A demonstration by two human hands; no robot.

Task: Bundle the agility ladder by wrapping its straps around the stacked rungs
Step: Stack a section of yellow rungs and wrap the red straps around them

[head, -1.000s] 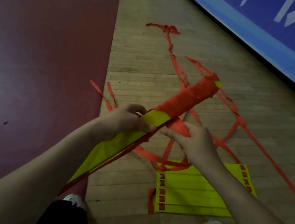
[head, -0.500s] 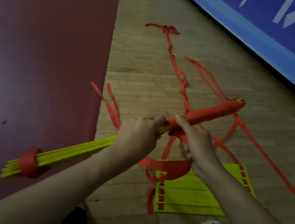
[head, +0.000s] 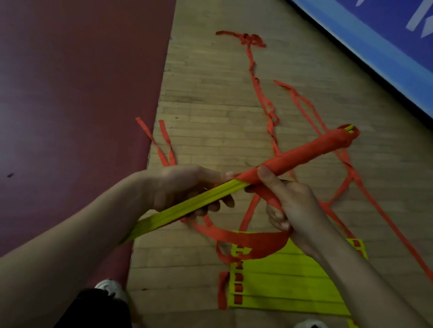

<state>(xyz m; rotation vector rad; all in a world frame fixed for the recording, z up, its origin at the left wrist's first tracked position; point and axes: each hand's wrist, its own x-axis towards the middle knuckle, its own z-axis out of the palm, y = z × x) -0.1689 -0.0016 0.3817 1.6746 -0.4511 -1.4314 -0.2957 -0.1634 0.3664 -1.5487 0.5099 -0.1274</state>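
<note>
A stack of yellow rungs [head: 191,205] runs diagonally from lower left to upper right above the floor. Its far half is wound in red strap [head: 306,153]. My left hand [head: 177,186] grips the bare yellow part of the bundle from below. My right hand [head: 289,201] holds the red strap close to where the wrap ends, thumb pressed on the wound part, and the strap loops down [head: 254,241] from its fingers. The near end of the bundle is hidden behind my left forearm.
Loose red straps [head: 261,97] trail over the wooden floor toward a blue banner [head: 399,59] at the right. More yellow rungs [head: 286,290] lie flat near my feet. A dark red mat [head: 63,81] covers the left. My shoes [head: 108,287] show at the bottom.
The bundle has turned and its far end has lifted up and right. My left hand has rolled under the yellow rungs. The strap loop hangs lower from my right hand.
</note>
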